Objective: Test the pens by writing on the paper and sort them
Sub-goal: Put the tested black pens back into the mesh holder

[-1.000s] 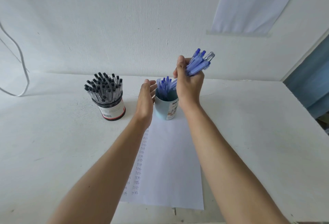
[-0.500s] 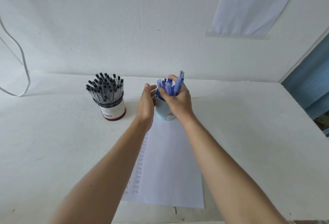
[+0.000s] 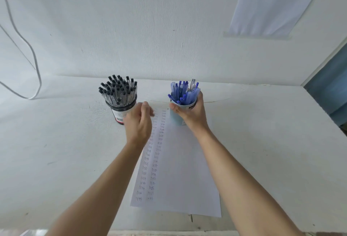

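A light blue cup [image 3: 175, 117] full of blue pens [image 3: 183, 92] stands at the far end of the white paper [image 3: 180, 170]. My right hand [image 3: 191, 112] grips this cup around its rim, thumb on the near side. To the left stands a black mesh cup [image 3: 120, 111] packed with black-capped pens [image 3: 117, 89]. My left hand [image 3: 139, 123] hovers just right of the black cup, blurred, fingers loosely curled and holding nothing. The paper carries two columns of small written marks along its left side.
The white table [image 3: 56, 151] runs back to a white wall. A white cable [image 3: 28, 52] hangs at the far left. A paper sheet [image 3: 272, 5] is taped to the wall at upper right. A blue surface [image 3: 330, 93] lies past the table's right edge.
My right hand lowered a bunch of blue pens into the blue cup and now grips the cup. My left hand let go of the blue cup and moved left toward the black cup.
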`<act>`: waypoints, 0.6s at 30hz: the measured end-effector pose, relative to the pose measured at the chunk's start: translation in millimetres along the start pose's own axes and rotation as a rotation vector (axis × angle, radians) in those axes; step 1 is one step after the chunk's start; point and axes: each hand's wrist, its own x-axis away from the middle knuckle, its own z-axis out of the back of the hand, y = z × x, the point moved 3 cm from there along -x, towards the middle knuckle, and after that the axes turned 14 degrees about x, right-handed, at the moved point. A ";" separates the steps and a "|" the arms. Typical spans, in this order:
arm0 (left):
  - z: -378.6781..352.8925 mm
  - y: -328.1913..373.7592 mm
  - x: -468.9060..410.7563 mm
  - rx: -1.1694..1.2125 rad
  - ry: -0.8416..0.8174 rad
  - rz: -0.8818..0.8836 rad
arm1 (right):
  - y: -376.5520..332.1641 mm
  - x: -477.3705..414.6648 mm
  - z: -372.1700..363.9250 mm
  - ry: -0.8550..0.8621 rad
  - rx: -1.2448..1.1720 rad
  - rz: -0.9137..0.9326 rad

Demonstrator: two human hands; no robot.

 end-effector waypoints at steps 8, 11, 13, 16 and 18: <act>40.4 -26.0 -0.5 -0.019 0.395 0.149 | 16.1 -0.2 -5.6 0.019 0.052 -0.034; 40.4 -31.5 -6.4 0.030 0.377 0.195 | 19.2 -1.2 -7.0 0.021 0.047 -0.032; 38.6 -34.3 -13.1 0.059 0.299 0.237 | 18.5 -1.4 -8.2 0.029 0.040 -0.033; 40.5 -39.5 -23.9 -0.012 0.273 0.255 | 19.2 -4.4 -9.5 0.020 0.035 -0.027; 40.1 -37.3 -26.3 -0.031 0.284 0.263 | 19.8 -5.5 -8.9 0.015 0.041 -0.018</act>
